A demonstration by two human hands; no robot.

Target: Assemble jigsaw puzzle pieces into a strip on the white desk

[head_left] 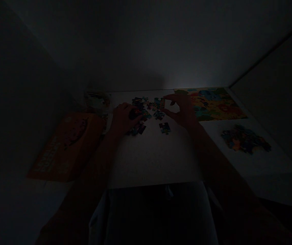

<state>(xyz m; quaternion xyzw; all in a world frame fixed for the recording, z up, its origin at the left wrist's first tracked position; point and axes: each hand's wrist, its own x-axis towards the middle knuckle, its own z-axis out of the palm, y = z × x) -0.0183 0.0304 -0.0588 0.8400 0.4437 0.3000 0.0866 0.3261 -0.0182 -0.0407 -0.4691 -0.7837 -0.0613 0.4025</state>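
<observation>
The scene is very dim. My left hand [122, 119] rests at the left edge of a scatter of loose jigsaw pieces [146, 110], its fingers closed over a dark piece [135, 114]. My right hand [183, 109] hovers to the right of the scatter, with thumb and fingers curved apart. Its fingertips are beside a jigsaw piece [159, 103], and nothing shows between them. Another loose piece [164, 128] lies just below that hand.
A picture sheet or puzzle board [209, 103] lies at the far right of the white table [153, 160]. A partly joined patch of pieces [245, 139] sits nearer me. An orange box [66, 144] and a clear bag [97, 102] stand at the left.
</observation>
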